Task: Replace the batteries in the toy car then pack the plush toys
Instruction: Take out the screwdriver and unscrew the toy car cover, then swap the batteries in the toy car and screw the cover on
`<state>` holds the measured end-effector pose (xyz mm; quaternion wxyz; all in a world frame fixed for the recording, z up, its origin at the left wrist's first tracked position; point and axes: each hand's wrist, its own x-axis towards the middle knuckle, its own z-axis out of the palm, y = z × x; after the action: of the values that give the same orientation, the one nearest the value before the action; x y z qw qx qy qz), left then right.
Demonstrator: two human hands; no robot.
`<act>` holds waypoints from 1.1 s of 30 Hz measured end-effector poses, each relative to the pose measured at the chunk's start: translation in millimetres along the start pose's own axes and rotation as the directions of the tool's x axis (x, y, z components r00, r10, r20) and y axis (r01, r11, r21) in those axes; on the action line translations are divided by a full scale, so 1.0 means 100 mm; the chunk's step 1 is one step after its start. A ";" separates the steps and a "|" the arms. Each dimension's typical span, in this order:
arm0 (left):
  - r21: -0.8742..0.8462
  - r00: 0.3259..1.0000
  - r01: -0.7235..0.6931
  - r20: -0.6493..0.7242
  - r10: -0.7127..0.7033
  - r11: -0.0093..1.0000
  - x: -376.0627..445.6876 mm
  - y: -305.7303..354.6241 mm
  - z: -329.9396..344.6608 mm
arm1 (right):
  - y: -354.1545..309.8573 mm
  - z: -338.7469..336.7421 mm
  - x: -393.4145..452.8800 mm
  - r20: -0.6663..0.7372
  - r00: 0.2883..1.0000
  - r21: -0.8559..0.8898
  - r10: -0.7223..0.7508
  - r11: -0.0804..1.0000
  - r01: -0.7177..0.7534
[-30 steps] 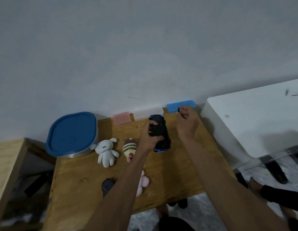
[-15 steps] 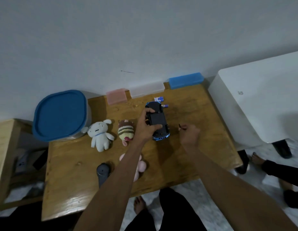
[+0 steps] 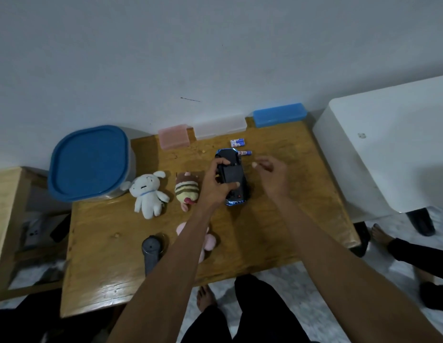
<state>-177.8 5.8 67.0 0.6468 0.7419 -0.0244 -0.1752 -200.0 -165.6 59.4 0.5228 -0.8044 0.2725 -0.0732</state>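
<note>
Gripping hand: the left hand [image 3: 219, 185] curls round the toy car [image 3: 234, 179], fingers on its far side and thumb across the dark underside.
Toy car: lies upside down on the wooden table [image 3: 277, 226], blue trim showing at both ends, its length running away from the person.
Free hand: the right hand [image 3: 272, 175] hovers just right of the car, fingers loosely bent; blur hides whether anything is pinched.
Batteries: two batteries [image 3: 237, 143] lie side by side beyond the car; a third battery [image 3: 245, 152] lies beside its far end.
Plush toys: a white plush [image 3: 148, 191] and a striped plush [image 3: 187, 190] lie left of the car; a pink plush [image 3: 208, 241] is partly hidden under the left forearm.
Container: a blue-lidded tub [image 3: 90, 163] stands at the table's far left corner.
</note>
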 end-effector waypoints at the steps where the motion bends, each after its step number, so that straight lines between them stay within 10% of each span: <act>1: 0.009 1.000 -0.008 -0.001 0.008 1.000 0.00 0.01 -0.01 | -0.09 0.01 0.02 0.049 0.998 0.036 -0.031 0.999 0.030; 14: -0.025 0.998 -0.059 -0.006 0.059 0.998 -0.23 0.02 -0.17 | -0.44 0.17 -0.10 0.338 0.938 -0.032 -0.076 0.995 0.092; 20: -0.037 0.998 -0.059 -0.034 0.058 0.998 -0.33 -0.06 -0.25 | -0.63 0.03 -0.18 0.420 0.905 0.112 0.063 0.986 -0.121; 27: -0.069 1.000 -0.011 -0.012 0.010 0.998 -0.37 -0.05 -0.29 | -0.43 -0.17 -0.11 0.215 0.959 0.254 0.184 0.938 -0.237; 33: -0.077 0.999 0.008 0.050 -0.004 0.997 -0.34 -0.11 -0.29 | 0.01 -0.11 -0.07 0.085 0.966 0.009 0.243 0.969 -0.245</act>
<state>-203.3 44.4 67.5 0.6735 0.7120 -0.0314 -0.1964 -210.7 -170.5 64.8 0.5465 -0.7619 0.3469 0.0224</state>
